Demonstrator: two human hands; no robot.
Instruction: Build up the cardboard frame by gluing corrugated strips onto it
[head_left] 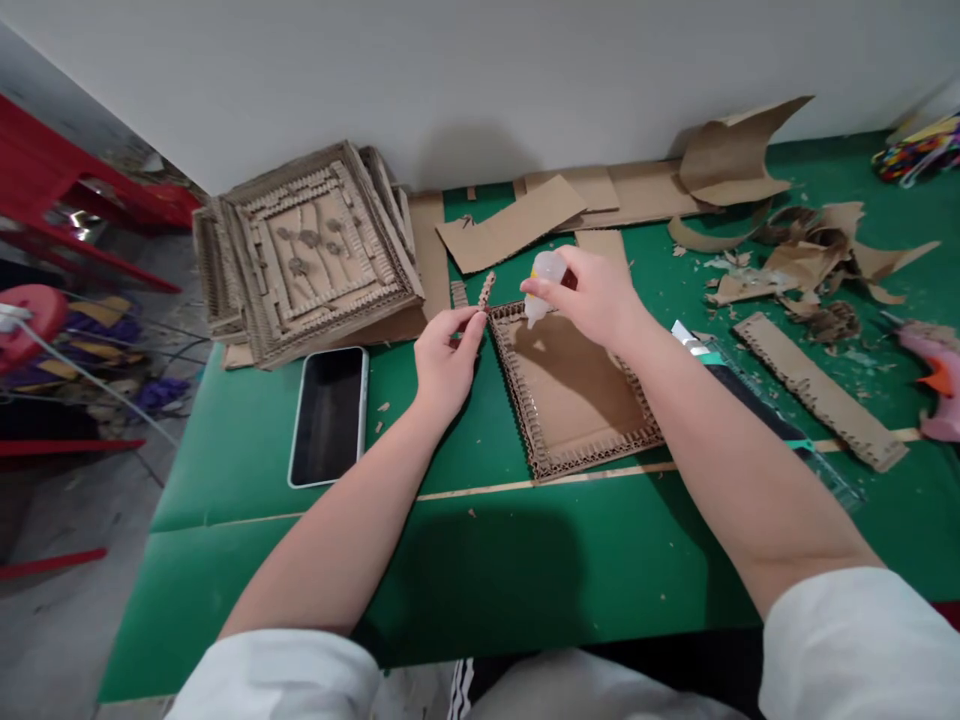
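Note:
My left hand (448,362) pinches a short corrugated cardboard strip (487,289) beside the upper left corner of a square cardboard frame (531,450). In my right hand (600,295) is a small translucent glue bottle (548,270), tipped with its nozzle pointing down over the frame's upper part. The frame has a flat brown base and a border of ridged corrugated strips along its sides. It lies on the green table (480,570). My right hand and forearm hide part of its upper and right edges.
Stacked cardboard frames (330,250) with relief decoration stand at the back left, a phone (330,415) in front of them. Cardboard pieces (517,220) lie along the wall. On the right are torn scraps (817,250), a cardboard strip (817,390), a cutter (697,345) and a pink glue gun (934,370).

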